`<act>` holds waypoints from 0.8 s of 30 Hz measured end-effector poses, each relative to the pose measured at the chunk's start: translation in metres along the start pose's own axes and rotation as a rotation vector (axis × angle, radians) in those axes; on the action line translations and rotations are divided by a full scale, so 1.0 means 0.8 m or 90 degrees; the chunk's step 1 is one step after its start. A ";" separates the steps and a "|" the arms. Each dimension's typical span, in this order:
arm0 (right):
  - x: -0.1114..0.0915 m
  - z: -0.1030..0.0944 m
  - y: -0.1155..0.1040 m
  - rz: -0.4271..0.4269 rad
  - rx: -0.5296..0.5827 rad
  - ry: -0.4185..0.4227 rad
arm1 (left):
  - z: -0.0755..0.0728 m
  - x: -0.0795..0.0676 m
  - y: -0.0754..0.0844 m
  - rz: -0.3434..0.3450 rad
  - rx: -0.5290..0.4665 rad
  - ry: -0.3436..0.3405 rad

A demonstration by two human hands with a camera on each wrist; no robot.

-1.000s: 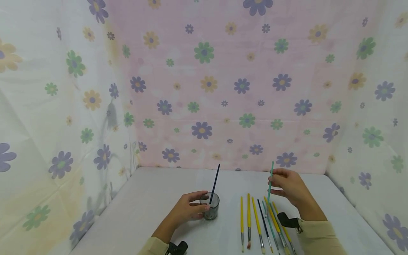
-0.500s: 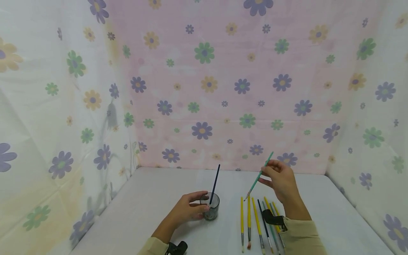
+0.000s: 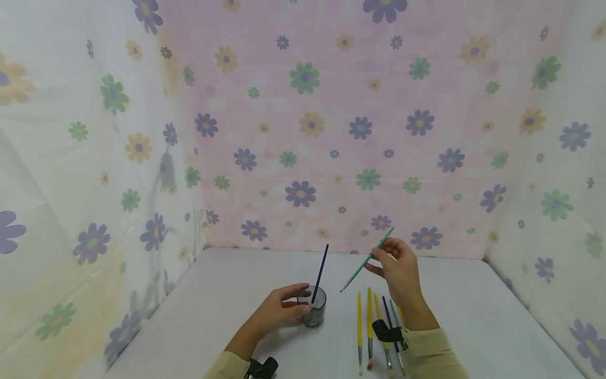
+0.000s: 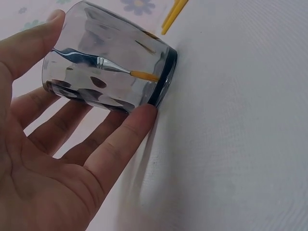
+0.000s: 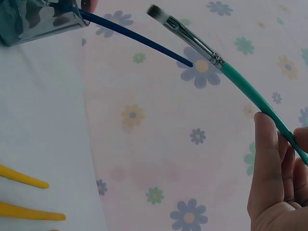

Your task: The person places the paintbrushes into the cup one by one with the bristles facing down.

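My left hand [image 3: 280, 309] holds a clear glass [image 4: 101, 29] by its side, thumb near the rim and fingers around it, as the left wrist view shows. Inside the glass leans a dark blue paintbrush [image 3: 320, 271], its orange-tan bristles [image 4: 144, 76] down near the base. My right hand [image 3: 399, 268] pinches a green paintbrush [image 5: 248, 89] by the handle, above the table and right of the glass. That brush slants with its flat, dark-tipped bristles [image 5: 155, 12] down and left in the head view, between the glass and the hand.
On the white table [image 3: 227, 273], several paintbrushes lie side by side below my right hand, among them a yellow one [image 3: 359, 321] and a dark blue one [image 3: 387, 310]. My right sleeve [image 3: 428, 352] hides part of the row. A flowered cloth [image 3: 265, 158] hangs behind.
My right hand has lifted the green paintbrush from over the row and carried it left towards the glass, tilting it from near upright to a slant. My left hand and the glass have stayed put.
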State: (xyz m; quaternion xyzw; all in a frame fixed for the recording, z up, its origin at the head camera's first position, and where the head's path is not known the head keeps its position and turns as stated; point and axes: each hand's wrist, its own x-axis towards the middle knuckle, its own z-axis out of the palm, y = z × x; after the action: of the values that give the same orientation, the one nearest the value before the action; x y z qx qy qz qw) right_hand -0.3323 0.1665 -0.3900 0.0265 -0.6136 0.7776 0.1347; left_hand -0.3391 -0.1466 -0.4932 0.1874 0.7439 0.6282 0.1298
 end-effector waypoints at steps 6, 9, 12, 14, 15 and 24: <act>-0.005 0.016 0.012 -0.011 -0.011 -0.008 | 0.000 -0.001 0.000 0.002 0.003 -0.011; -0.007 0.024 0.019 -0.011 -0.022 -0.016 | -0.001 -0.001 0.000 0.004 0.000 -0.017; -0.009 0.031 0.027 -0.010 -0.030 -0.026 | -0.001 0.000 0.000 0.002 -0.003 -0.021; -0.010 0.036 0.032 -0.008 -0.034 -0.029 | -0.001 0.000 0.000 -0.002 -0.005 -0.022; -0.011 0.038 0.034 -0.009 -0.037 -0.031 | -0.002 0.001 0.001 -0.003 -0.005 -0.022; -0.016 0.055 0.053 -0.006 -0.062 -0.036 | -0.002 0.001 0.000 -0.004 -0.003 -0.019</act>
State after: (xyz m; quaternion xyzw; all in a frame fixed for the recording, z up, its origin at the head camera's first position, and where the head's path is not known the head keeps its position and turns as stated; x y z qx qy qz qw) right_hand -0.3354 0.1126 -0.4220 0.0447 -0.6539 0.7453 0.1222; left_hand -0.3402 -0.1479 -0.4928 0.1945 0.7410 0.6266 0.1431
